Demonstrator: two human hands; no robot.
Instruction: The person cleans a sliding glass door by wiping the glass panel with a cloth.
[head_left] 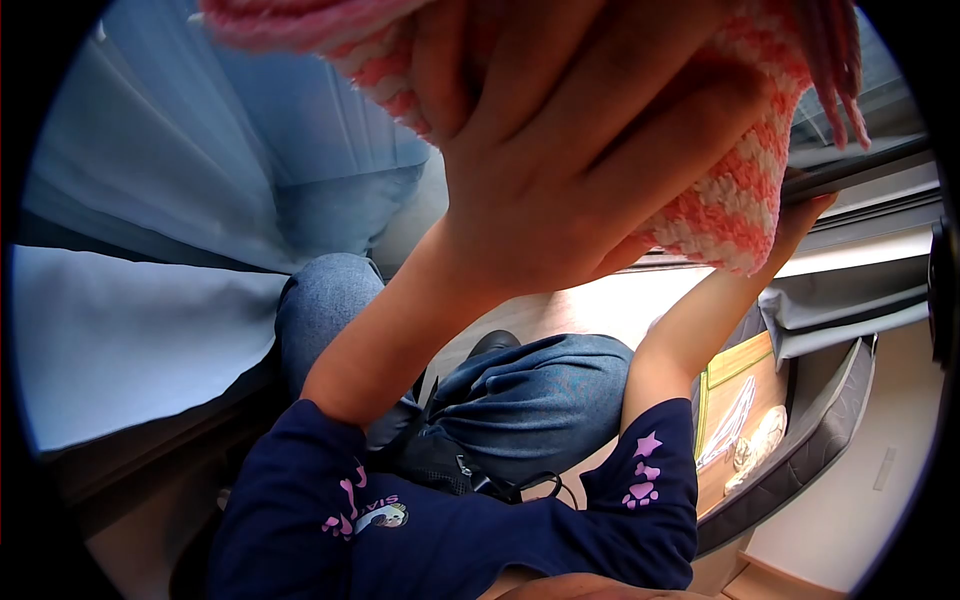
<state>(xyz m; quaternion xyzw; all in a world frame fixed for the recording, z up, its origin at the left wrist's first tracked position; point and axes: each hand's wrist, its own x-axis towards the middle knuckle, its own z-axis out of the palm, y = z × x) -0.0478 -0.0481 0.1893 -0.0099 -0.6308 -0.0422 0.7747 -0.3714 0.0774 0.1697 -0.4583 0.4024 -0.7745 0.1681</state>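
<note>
My left hand (560,170) is raised close to the camera, its back towards me. Its fingers are spread over a thick, fluffy pink-and-white striped cloth (715,220) and hold it. Pink strands dangle from the cloth's upper right corner. Beyond the cloth, my right arm reaches up to a dark window frame (870,160). Only a little of my right hand (815,207) shows there, touching or very near the frame; most of its fingers are hidden.
Pale blue curtains (150,150) hang at the left, above a light-coloured padded surface (130,340). My jeans-clad legs are bent below. At the right, a dark quilted organiser (800,470) stands by a wooden panel (735,390), with pale cords (755,445) in front. A grey fabric fold (850,310) hangs under the window.
</note>
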